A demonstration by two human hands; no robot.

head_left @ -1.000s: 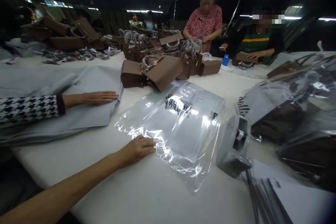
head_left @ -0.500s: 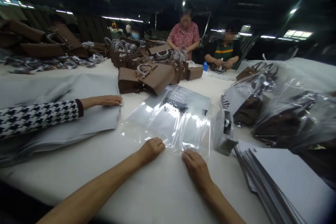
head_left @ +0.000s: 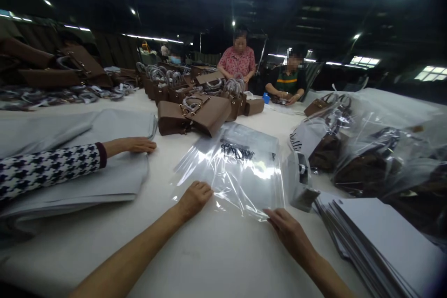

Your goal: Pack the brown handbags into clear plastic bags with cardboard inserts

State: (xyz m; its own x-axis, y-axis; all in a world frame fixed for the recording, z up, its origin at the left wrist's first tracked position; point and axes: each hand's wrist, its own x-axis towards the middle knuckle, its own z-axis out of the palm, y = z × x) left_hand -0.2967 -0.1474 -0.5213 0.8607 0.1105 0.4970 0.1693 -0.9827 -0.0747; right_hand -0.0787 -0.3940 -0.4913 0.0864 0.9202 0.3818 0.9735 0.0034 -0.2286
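A clear plastic bag [head_left: 237,172] with black print lies flat on the white table [head_left: 195,251] in front of me. My left hand [head_left: 194,197] rests with curled fingers on the bag's near left corner. My right hand [head_left: 288,230] touches the bag's near right corner, fingers pinching at its edge. Beyond the bag stands a brown handbag [head_left: 197,114] with a wrapped handle.
A co-worker's hand [head_left: 138,145] in a houndstooth sleeve lies on a stack of grey sheets [head_left: 87,181] at left. A tape dispenser [head_left: 303,181] and white cards [head_left: 380,237] sit right. Bagged handbags [head_left: 366,149] pile at right. Two people work at the far end.
My right hand has come into view and moved right along the bag's near edge. The view has tilted upward. The co-worker's hand stays on the grey sheets.
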